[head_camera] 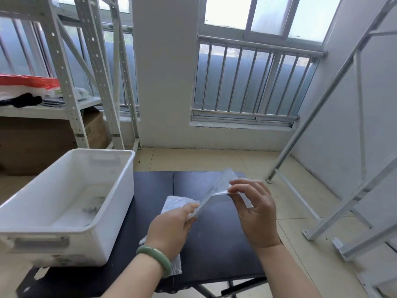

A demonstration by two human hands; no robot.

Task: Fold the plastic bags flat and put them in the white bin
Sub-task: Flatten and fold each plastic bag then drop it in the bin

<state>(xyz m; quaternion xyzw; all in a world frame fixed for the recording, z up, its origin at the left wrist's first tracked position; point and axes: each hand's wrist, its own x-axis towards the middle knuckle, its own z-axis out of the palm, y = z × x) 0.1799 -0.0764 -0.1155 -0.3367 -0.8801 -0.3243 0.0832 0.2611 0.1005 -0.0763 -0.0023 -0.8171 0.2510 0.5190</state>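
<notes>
A clear plastic bag (217, 188) is held up above the black table (214, 244) between both hands. My left hand (171, 226) pinches its near lower end. My right hand (255, 209) pinches its upper right edge with thumb and fingertips. A white plastic bag (175, 203) lies flat on the table under my left hand and wrist. The white bin (120, 186) stands on the table's left side, with some folded clear plastic lying on its bottom.
Metal shelving (71, 97) with a red bag and clothes stands at the back left, cardboard boxes (43, 143) below it. A white metal frame (343, 190) leans at the right. Tiled floor lies beyond the table, under a barred window (253, 82).
</notes>
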